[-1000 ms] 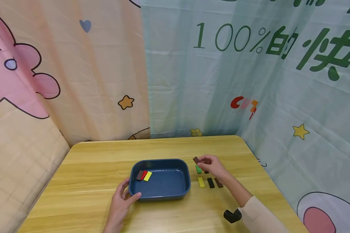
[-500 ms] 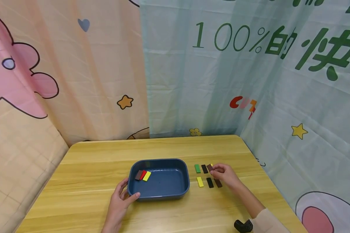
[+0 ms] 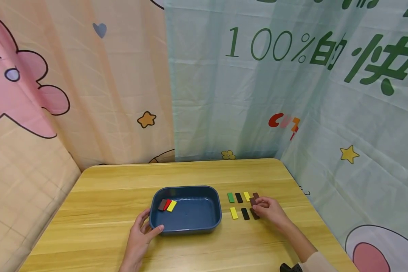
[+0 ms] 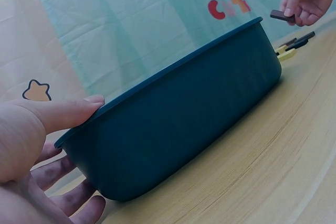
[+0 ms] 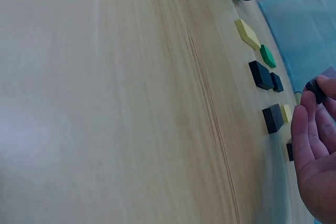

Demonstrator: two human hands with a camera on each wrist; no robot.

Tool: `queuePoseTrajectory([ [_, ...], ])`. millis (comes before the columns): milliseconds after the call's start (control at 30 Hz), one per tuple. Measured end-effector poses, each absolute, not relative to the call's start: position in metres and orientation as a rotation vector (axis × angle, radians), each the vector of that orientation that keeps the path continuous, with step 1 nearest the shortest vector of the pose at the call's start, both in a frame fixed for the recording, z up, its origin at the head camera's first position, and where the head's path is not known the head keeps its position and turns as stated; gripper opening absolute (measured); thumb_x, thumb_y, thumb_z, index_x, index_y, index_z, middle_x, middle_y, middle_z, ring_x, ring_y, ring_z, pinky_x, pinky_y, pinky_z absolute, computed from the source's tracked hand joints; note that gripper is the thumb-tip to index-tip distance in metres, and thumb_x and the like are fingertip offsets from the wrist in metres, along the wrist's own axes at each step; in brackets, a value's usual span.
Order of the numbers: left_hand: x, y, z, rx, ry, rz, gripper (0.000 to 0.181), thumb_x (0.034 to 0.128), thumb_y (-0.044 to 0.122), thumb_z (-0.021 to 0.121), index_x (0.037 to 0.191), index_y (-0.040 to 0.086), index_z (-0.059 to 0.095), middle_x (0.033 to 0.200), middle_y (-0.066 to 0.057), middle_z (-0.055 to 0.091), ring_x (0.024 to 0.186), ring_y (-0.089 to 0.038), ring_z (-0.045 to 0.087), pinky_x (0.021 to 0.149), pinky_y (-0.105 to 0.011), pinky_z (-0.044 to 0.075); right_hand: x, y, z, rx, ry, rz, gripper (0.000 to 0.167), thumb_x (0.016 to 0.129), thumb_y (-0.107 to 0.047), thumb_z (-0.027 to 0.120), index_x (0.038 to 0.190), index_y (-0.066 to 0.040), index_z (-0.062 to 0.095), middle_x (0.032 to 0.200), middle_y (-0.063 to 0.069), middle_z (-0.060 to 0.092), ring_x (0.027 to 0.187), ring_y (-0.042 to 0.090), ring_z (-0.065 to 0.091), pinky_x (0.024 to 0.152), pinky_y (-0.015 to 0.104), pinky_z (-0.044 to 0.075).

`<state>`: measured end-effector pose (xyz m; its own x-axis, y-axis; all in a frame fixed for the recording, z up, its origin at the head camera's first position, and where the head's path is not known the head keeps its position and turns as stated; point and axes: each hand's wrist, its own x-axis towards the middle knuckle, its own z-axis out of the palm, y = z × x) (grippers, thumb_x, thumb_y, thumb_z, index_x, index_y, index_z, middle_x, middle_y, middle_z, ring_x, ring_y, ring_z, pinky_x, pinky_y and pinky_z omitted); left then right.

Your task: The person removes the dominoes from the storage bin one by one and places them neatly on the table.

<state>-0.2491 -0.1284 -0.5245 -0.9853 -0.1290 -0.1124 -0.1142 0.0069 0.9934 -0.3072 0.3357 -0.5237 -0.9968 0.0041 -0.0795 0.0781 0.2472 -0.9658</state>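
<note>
A dark blue plastic basin (image 3: 190, 231) stands on the table; inside, to its left, lie a brown (image 3: 162, 204), a red (image 3: 167, 204) and a yellow block (image 3: 171, 206), side by side. My left hand (image 3: 136, 240) holds the basin's near left corner, thumb on the rim and fingers along the outer wall. Between thumb and fingers, my right hand (image 3: 273, 212) pinches a flat brown block (image 3: 253, 202), raised above the table. Under and around it are two rows of blocks: green (image 3: 231, 197), black (image 3: 238, 198), yellow (image 3: 246, 196), brown (image 3: 256, 195) behind, yellow (image 3: 234, 213), black (image 3: 245, 214), brown (image 3: 254, 214) nearer.
The wooden table (image 3: 115, 189) has patterned curtains (image 3: 207, 94) behind it and at both sides. A black device (image 3: 289, 268) sits at the right wrist, cut off by the frame's lower edge.
My right hand has carried the brown block rightward and nearer, from over the green block to over the brown ones, uncovering the back row. The left hand stays on the basin.
</note>
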Motion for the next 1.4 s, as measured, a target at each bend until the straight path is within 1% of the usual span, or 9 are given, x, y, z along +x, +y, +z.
queuePoseTrajectory([
  [200, -0.249, -0.128, -0.523, 0.254, -2.222, -2.195, 0.084, 0.0890, 0.006, 0.082, 0.157, 0.006, 0.034, 0.160, -0.020, 0.035, 0.137, -0.039, 0.046, 0.087, -0.007, 0.045, -0.300, 0.351, -0.524, 0.132, 2.492, -1.869, 0.024, 0.096, -0.005, 0.073, 0.112, 0.010, 0.064, 0.097, 0.016, 0.073, 0.088, 0.024, 0.069, 0.075, 0.030, 0.059],
  [300, -0.249, -0.128, -0.524, 0.250, -2.221, -2.191, 0.084, 0.0888, 0.007, 0.083, 0.157, 0.005, 0.034, 0.160, -0.022, 0.034, 0.137, -0.041, 0.046, 0.087, -0.007, 0.044, -0.296, 0.359, -0.525, 0.153, 2.553, -1.780, 0.025, 0.095, -0.009, 0.075, 0.111, 0.008, 0.065, 0.091, 0.013, 0.074, 0.081, 0.023, 0.067, 0.069, 0.029, 0.057],
  [467, -0.248, -0.129, -0.524, 0.252, -2.221, -2.184, 0.085, 0.0886, 0.008, 0.083, 0.157, 0.004, 0.034, 0.159, -0.023, 0.034, 0.137, -0.043, 0.045, 0.087, -0.008, 0.045, -0.292, 0.365, -0.527, 0.142, 2.658, -1.582, 0.021, 0.093, -0.010, 0.077, 0.103, 0.004, 0.067, 0.078, 0.009, 0.071, 0.070, 0.022, 0.062, 0.058, 0.031, 0.053],
  [633, -0.248, -0.129, -0.524, 0.267, -2.228, -2.184, 0.084, 0.0891, 0.007, 0.083, 0.158, 0.005, 0.034, 0.160, -0.022, 0.034, 0.138, -0.042, 0.045, 0.087, -0.010, 0.046, -0.291, 0.363, -0.529, 0.161, 2.799, -1.392, 0.018, 0.090, -0.012, 0.080, 0.097, 0.000, 0.070, 0.077, 0.003, 0.067, 0.069, 0.019, 0.060, 0.058, 0.031, 0.051],
  [700, -0.249, -0.129, -0.525, 0.251, -2.230, -2.183, 0.085, 0.0896, 0.009, 0.082, 0.158, 0.004, 0.033, 0.160, -0.023, 0.034, 0.139, -0.043, 0.044, 0.088, -0.011, 0.046, -0.291, 0.362, -0.531, 0.192, 2.839, -1.340, 0.016, 0.089, -0.012, 0.081, 0.094, -0.001, 0.070, 0.076, 0.002, 0.064, 0.067, 0.018, 0.058, 0.058, 0.030, 0.050],
  [867, -0.249, -0.129, -0.525, 0.241, -2.223, -2.191, 0.086, 0.0895, 0.009, 0.083, 0.158, 0.004, 0.032, 0.160, -0.023, 0.034, 0.138, -0.043, 0.045, 0.088, -0.011, 0.046, -0.292, 0.362, -0.534, 0.260, 2.862, -1.303, 0.014, 0.090, -0.012, 0.080, 0.089, -0.003, 0.069, 0.070, 0.002, 0.060, 0.062, 0.018, 0.055, 0.054, 0.028, 0.047],
  [1000, -0.249, -0.129, -0.524, 0.266, -2.238, -2.192, 0.086, 0.0892, 0.010, 0.083, 0.158, 0.006, 0.033, 0.160, -0.021, 0.034, 0.138, -0.041, 0.045, 0.087, -0.009, 0.045, -0.290, 0.362, -0.534, 0.277, 2.880, -1.297, 0.013, 0.090, -0.012, 0.079, 0.089, -0.004, 0.069, 0.070, 0.003, 0.059, 0.062, 0.018, 0.054, 0.054, 0.028, 0.046],
  [1100, -0.248, -0.129, -0.524, 0.264, -2.249, -2.187, 0.087, 0.0895, 0.012, 0.084, 0.159, 0.006, 0.032, 0.161, -0.022, 0.033, 0.139, -0.042, 0.044, 0.087, -0.009, 0.044, -0.289, 0.363, -0.534, 0.264, 2.892, -1.292, 0.014, 0.090, -0.013, 0.079, 0.091, -0.003, 0.070, 0.072, 0.003, 0.059, 0.063, 0.019, 0.054, 0.055, 0.029, 0.046],
  [1400, -0.248, -0.129, -0.524, 0.270, -2.242, -2.193, 0.086, 0.0891, 0.011, 0.084, 0.159, 0.007, 0.032, 0.160, -0.021, 0.034, 0.139, -0.041, 0.044, 0.086, -0.006, 0.042, -0.289, 0.361, -0.528, 0.239, 2.879, -1.320, 0.015, 0.091, -0.013, 0.080, 0.097, -0.001, 0.071, 0.080, 0.003, 0.063, 0.071, 0.019, 0.057, 0.059, 0.030, 0.050],
])
